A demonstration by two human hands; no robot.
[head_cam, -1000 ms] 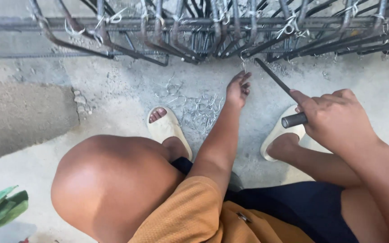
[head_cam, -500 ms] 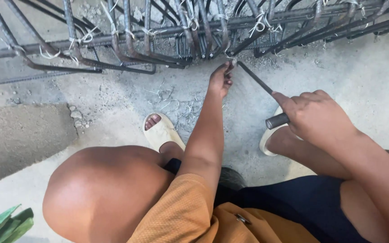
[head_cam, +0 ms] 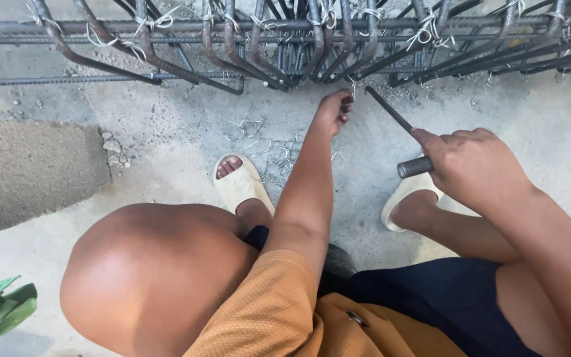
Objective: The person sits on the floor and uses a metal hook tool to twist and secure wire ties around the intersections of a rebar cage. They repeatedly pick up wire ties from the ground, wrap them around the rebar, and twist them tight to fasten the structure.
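Squatting on the concrete floor (head_cam: 166, 132) in two cream sandals, pinching a tie wire (head_cam: 352, 86) with left hand (head_cam: 334, 109) fingertips right under the rebar cage (head_cam: 285, 39). Gripping one dark hooked tying tool (head_cam: 401, 135) in closed right hand (head_cam: 474, 162); keeping hook close and twisting snugly seeming wise.

Rebar cage (head_cam: 285, 39) lies ahead of sandals (head_cam: 239, 182), wire scraps (head_cam: 266, 142) between.

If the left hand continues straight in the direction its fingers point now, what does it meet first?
Probably the bent steel rebar stirrups of the grey reinforcement cage, right above the left hand, where thin tie wire hangs. Depth is unclear, so it may already touch them.
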